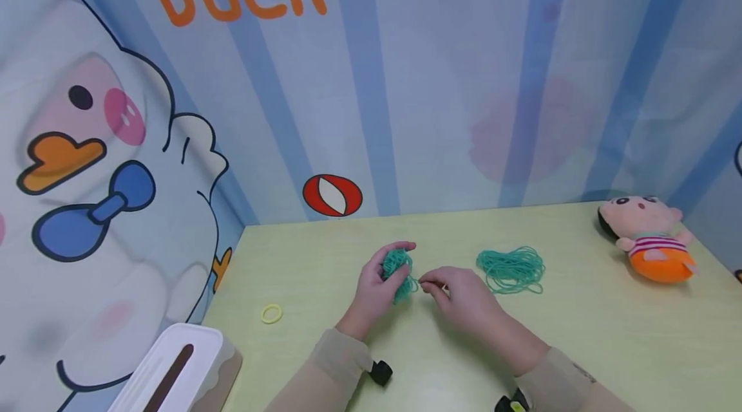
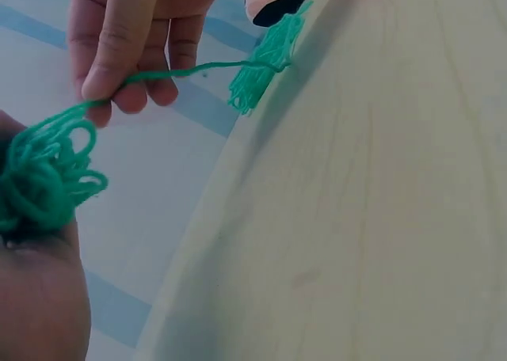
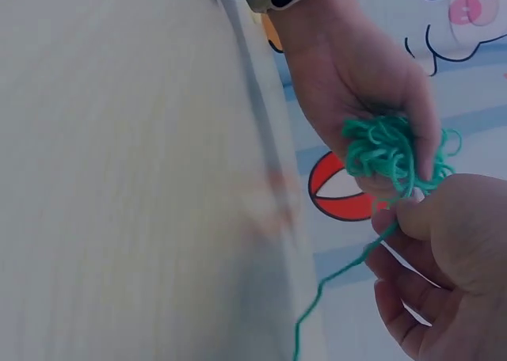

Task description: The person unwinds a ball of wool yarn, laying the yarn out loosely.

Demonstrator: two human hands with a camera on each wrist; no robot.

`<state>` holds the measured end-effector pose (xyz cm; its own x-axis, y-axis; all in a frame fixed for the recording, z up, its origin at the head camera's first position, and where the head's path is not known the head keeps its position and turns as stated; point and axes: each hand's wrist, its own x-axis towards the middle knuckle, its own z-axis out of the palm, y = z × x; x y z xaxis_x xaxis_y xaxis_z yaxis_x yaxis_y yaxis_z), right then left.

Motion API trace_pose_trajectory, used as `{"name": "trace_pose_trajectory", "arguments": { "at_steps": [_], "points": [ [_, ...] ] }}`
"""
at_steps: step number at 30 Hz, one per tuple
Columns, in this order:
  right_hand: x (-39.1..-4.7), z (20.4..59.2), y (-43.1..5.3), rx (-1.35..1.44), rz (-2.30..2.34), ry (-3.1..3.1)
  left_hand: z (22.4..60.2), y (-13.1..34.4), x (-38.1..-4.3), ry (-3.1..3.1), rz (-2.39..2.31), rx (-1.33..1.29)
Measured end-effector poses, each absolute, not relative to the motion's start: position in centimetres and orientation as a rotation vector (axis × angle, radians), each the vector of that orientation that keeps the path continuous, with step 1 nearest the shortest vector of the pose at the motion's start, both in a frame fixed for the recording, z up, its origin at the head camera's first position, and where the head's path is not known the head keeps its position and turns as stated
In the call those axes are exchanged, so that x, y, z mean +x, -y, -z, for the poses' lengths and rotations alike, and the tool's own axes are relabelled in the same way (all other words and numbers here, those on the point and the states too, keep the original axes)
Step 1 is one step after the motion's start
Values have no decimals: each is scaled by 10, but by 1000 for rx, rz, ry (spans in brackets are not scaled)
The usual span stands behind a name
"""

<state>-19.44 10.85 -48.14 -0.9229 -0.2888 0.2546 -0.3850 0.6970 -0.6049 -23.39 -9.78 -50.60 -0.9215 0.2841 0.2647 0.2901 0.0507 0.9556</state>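
In the head view my left hand [image 1: 375, 286] holds a bundle of green yarn [image 1: 397, 265] above the table, thumb across it. Loose loops of the bundle [image 3: 384, 151] stick out around the thumb in the right wrist view. Close beside it, my right hand [image 1: 464, 296] pinches a single strand [image 2: 186, 71] between thumb and forefinger. That strand runs from the bundle through the pinch toward a second, looser skein of green yarn [image 1: 511, 269], which lies on the table to the right of both hands.
On the pale table [image 1: 313, 257] a yellow ring [image 1: 271, 314] lies at the left. A white box with a slotted lid [image 1: 199, 344] stands at the front left corner. A plush doll [image 1: 657, 241] sits at the far right. Behind hangs a blue striped cloth [image 1: 429, 109].
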Motion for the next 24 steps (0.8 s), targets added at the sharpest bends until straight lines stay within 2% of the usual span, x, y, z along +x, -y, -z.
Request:
{"name": "trace_pose_trajectory", "arguments": {
  "at_steps": [5, 9, 24],
  "points": [
    [-188, 472, -126, 499, -1020, 2674, 504, 95, -234, 2363, 1889, -507],
    [-185, 467, -141, 495, -1016, 2614, 506, 94, -232, 2387, 1930, -407],
    [-178, 461, -199, 335, -1035, 2472, 509, 98, -231, 2386, 1983, -524]
  ]
}}
